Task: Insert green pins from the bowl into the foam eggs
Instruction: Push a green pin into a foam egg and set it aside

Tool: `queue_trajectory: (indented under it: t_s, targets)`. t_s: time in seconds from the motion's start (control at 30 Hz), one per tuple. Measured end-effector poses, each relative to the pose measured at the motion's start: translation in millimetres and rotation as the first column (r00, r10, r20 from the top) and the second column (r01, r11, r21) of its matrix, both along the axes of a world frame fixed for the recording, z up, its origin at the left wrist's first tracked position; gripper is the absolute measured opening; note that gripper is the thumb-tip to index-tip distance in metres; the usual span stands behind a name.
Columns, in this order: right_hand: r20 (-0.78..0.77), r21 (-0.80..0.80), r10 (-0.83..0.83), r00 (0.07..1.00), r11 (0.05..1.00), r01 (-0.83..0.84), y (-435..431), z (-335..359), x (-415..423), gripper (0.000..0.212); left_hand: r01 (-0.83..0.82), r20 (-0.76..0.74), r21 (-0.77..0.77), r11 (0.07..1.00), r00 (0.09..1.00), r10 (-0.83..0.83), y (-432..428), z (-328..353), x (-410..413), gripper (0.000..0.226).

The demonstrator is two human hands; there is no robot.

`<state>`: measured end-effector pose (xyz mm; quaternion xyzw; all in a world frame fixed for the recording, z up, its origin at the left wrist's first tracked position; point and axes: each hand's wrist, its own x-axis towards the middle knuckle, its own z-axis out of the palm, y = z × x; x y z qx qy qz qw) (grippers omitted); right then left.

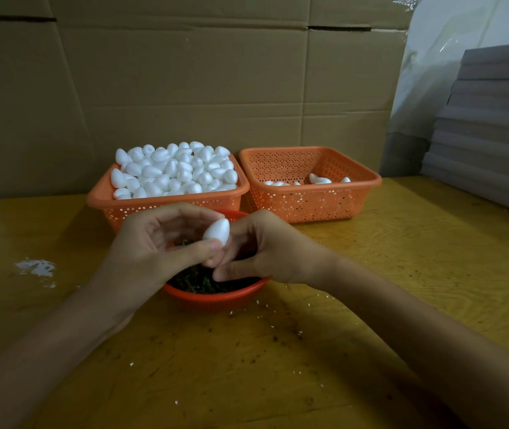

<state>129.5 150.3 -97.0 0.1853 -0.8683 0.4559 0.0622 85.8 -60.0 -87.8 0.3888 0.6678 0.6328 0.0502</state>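
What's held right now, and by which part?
The left hand pinches one foam egg at its lower end. The right hand curls just below; its hold cannot be told.

No readable text anywhere.

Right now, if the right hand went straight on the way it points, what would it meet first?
Probably the foam egg the left hand pinches, close beside the right hand.
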Motion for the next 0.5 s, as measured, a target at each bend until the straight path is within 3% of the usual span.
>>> queue_trajectory:
  t_s: [0.27, 0.5]
  targets:
    - [-0.004, -0.384, -0.060, 0.998, 0.922, 0.054, 10.8, 4.1, -0.9, 0.019, -0.020, 0.183, 0.187, 0.982, 0.983, -0.015, 1.9, -1.1, -4.9, 0.034]
    - [0.029, -0.507, -0.088, 0.996, 0.857, 0.090, 14.2, 7.9, 2.1, 0.015, -0.027, 0.216, 0.190, 0.981, 0.976, -0.015, 1.1, -2.8, -7.3, 0.033]
